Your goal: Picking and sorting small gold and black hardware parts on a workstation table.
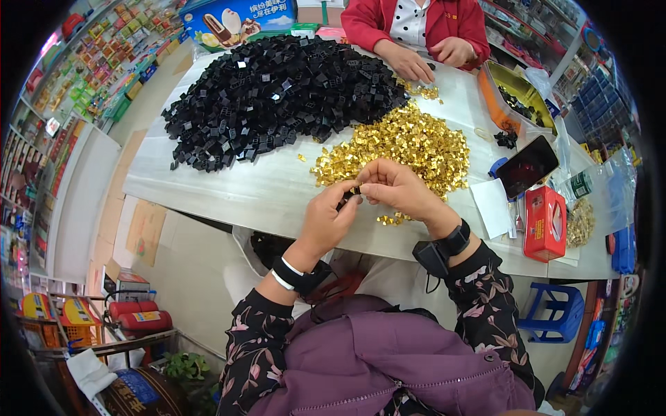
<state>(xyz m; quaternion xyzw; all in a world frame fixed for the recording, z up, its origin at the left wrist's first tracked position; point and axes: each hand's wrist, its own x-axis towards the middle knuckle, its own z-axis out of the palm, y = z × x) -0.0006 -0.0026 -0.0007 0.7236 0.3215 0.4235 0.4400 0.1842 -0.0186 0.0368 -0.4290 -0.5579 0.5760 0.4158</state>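
Note:
Over the table's near edge, my left hand (pixel 329 216) is closed around a small black plastic piece (pixel 344 198). My right hand (pixel 397 187) meets it there, thumb and forefinger pinched at the piece's end; whatever lies between those fingertips is too small to make out. Just beyond my right hand spreads a heap of small shiny gold pieces (pixel 409 142), with a few stray gold bits (pixel 393 219) beneath my wrist. Farther left rises a large pile of square black plastic pieces (pixel 277 97).
Across the white table (pixel 229 191) another person's hands (pixel 409 64) work beside a few gold pieces. Along the right side are an orange-and-yellow tin (pixel 494 87), a phone (pixel 528 166), a red tin (pixel 544 223) and a clear plastic bag (pixel 610 187). A blue stool (pixel 553 312) stands below.

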